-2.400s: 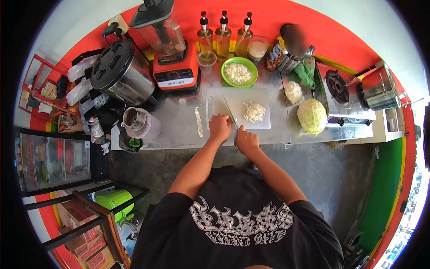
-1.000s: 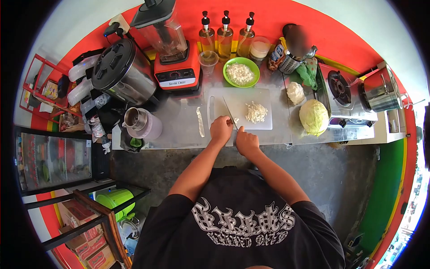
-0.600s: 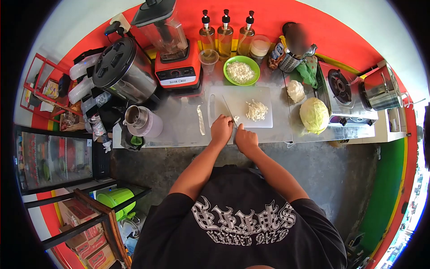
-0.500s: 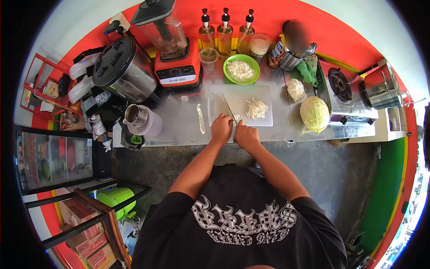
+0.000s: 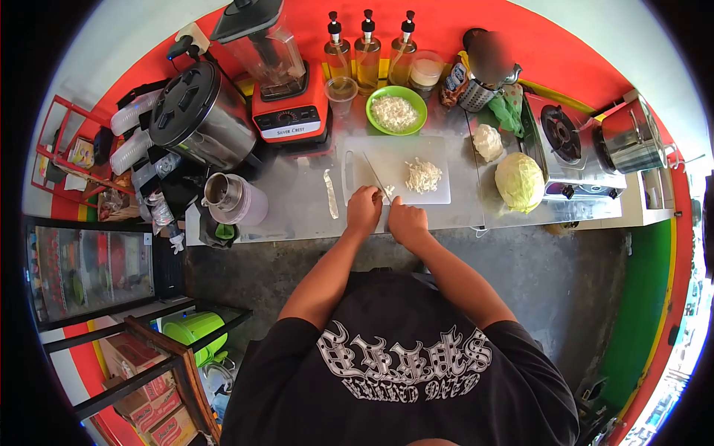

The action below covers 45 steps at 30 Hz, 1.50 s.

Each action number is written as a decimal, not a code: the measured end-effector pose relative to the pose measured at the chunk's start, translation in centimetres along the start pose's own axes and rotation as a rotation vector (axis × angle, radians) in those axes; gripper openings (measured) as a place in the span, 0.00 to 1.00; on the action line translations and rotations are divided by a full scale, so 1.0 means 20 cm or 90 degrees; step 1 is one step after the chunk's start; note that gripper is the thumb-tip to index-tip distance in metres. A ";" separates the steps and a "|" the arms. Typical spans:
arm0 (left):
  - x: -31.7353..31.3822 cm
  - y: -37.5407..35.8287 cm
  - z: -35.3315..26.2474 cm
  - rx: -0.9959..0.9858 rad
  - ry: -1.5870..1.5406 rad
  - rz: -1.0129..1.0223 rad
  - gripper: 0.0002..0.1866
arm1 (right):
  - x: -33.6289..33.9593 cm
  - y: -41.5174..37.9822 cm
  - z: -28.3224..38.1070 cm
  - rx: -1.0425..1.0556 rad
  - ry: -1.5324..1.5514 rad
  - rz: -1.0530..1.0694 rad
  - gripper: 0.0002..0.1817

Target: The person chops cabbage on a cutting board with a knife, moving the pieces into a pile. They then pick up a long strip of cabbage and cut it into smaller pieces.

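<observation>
My right hand (image 5: 407, 221) is closed around the handle of a knife (image 5: 378, 173), whose blade points away and to the left over the white cutting board (image 5: 435, 152). Just left of the blade is my left hand (image 5: 365, 210), its fingers curled in at the board's near edge; what they hold is hidden. Small pale bits (image 5: 389, 191) lie beside the blade. On the board's right side sits a pile of shredded pale vegetable (image 5: 422, 176). Behind the board, a green bowl (image 5: 422, 122) contains more pale shreds.
A whole cabbage (image 5: 519, 183) and a smaller pale vegetable (image 5: 488, 143) sit to the right, before a gas stove (image 5: 561, 137). A red blender (image 5: 290, 115), a steel pot (image 5: 201, 130) and a jug (image 5: 242, 201) stand left. Pump bottles (image 5: 367, 59) line the back wall.
The whole view has shifted slightly, with the counter appearing a little higher. Both hands stay together at the board's near edge, and the knife keeps about the same position.
</observation>
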<state>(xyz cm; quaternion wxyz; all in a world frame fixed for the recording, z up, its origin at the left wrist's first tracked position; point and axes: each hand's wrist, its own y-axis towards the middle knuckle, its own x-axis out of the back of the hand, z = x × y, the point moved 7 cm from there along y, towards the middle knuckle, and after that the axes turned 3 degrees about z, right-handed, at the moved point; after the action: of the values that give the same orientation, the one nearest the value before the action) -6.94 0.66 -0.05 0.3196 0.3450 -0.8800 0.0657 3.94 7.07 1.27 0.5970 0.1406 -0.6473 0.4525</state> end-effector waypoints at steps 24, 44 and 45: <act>-0.01 0.01 0.04 -0.007 -0.020 -0.009 0.04 | -0.06 -0.03 0.01 0.013 -0.009 0.004 0.11; 0.02 0.00 0.08 0.051 -0.045 0.009 0.05 | 0.00 0.03 0.04 0.012 -0.032 0.031 0.11; 0.02 -0.01 0.08 0.057 -0.048 0.008 0.05 | -0.03 0.00 0.03 0.008 -0.026 0.017 0.11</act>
<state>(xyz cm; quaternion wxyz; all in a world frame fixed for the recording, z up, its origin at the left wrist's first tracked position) -7.88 -0.14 -1.15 0.2696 0.3556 -0.8899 0.0942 3.61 6.40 0.82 0.5769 0.1449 -0.6580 0.4617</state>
